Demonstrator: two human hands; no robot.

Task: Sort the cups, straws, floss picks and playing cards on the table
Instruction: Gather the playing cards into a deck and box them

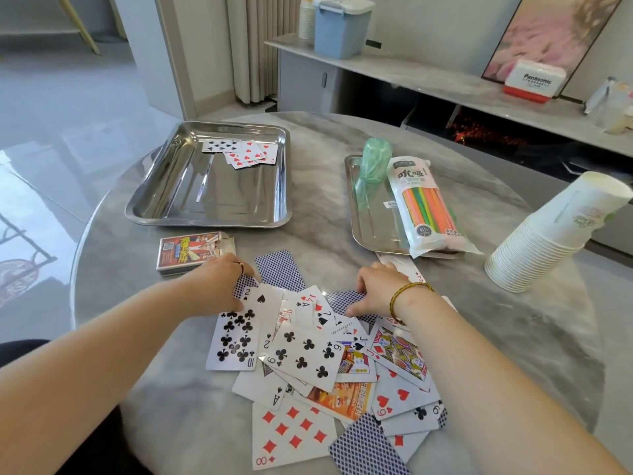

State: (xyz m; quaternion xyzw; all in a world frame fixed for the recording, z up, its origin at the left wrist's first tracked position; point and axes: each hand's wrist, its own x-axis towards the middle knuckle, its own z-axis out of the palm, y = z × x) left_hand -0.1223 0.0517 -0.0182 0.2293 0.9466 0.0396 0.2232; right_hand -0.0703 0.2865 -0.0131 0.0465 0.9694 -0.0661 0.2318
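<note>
A loose spread of playing cards [301,354] covers the near middle of the round table, some face up, some blue-backed. My left hand [219,286] rests on the spread's far left edge, fingers curled over a card beside the two of spades. My right hand [376,289] lies at the far right edge with its fingers curled down on a blue-backed card. A few cards [243,152] lie in the left steel tray [205,214]. The straw pack [428,207] and a green floss pick container [371,159] lie on the right tray [368,231]. A tilted stack of paper cups [544,241] stands at the right.
A card box [195,252] lies just beyond my left hand. Behind the table runs a shelf with a blue lidded bin [339,27], a second cup stack [306,18] and a white-and-red box [534,80]. The table's rim curves close at left and right.
</note>
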